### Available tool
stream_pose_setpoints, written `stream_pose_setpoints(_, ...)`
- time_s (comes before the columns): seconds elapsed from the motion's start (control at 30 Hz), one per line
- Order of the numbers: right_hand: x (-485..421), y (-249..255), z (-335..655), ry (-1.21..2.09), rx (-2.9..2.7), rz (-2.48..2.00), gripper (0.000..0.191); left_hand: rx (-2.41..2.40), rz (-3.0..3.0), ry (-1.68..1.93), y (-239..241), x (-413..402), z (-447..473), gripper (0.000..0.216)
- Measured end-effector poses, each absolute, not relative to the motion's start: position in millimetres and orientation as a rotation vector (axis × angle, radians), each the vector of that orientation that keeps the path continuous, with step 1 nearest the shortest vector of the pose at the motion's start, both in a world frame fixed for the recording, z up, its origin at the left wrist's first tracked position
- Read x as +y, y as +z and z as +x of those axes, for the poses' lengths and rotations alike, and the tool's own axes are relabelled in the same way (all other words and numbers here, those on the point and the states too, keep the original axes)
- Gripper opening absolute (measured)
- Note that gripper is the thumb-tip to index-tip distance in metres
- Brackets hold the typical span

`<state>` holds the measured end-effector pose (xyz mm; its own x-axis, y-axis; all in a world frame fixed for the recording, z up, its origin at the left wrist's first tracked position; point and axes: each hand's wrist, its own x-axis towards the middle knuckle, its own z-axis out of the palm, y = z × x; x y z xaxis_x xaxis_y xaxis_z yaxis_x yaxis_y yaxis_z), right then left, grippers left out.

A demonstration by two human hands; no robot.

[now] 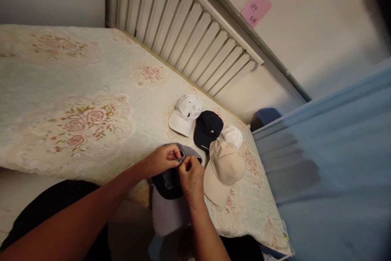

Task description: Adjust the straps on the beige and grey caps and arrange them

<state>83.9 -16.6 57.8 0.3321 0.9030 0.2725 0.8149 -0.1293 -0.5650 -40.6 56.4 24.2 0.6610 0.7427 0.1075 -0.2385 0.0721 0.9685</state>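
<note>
A grey cap (169,212) lies upside down at the near edge of a bed, its dark inside facing up and its brim pointing toward me. My left hand (163,159) and my right hand (192,177) meet over its back strap (182,159), each with fingers pinched shut on the strap. Right of my hands lies a beige cap (224,169). Behind it sit a navy cap (207,129), a white cap with a small logo (185,114) and another white cap (232,134), partly hidden by the beige one.
The bed has a pale floral mattress cover (76,102). A white slatted rail (195,37) runs along its far side against the wall, where a pink note (255,7) is stuck. A blue curtain (332,163) hangs at the right.
</note>
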Motion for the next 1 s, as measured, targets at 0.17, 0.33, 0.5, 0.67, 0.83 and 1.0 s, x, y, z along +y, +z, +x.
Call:
stream_pose_setpoints(0.17, -17.1, 58.6, 83.9, 0.218, -1.501, -1.949, 0.015, 0.545, 1.283, 0.8, 27.0, 53.4, -37.6, 0.016)
stream_pose_setpoints(0.33, -16.5, 58.4, 85.1, 0.311, -1.478, -1.906, 0.012, 0.563, 1.206, 0.794, 28.4, 53.8, -37.6, 0.017)
stream_pose_setpoints(0.5, -17.6, 58.4, 85.8, 0.391, -1.453, -1.868, 0.008, 0.551, 1.162, 0.798, 23.3, 55.0, -36.8, 0.017)
stream_pose_setpoints(0.67, -19.1, 59.1, 85.2, 0.414, -1.427, -1.877, 0.007, 0.534, 1.132, 0.811, 21.6, 54.8, -35.9, 0.019)
stream_pose_setpoints(0.83, -20.1, 59.5, 84.8, 0.435, -1.411, -1.868, 0.007, 0.5, 1.182, 0.783, 22.7, 55.4, -37.1, 0.02)
stream_pose_setpoints(1.0, -19.7, 64.7, 85.8, 0.491, -1.388, -1.823, 0.009, 0.504, 1.19, 0.784, 21.7, 55.6, -36.3, 0.018)
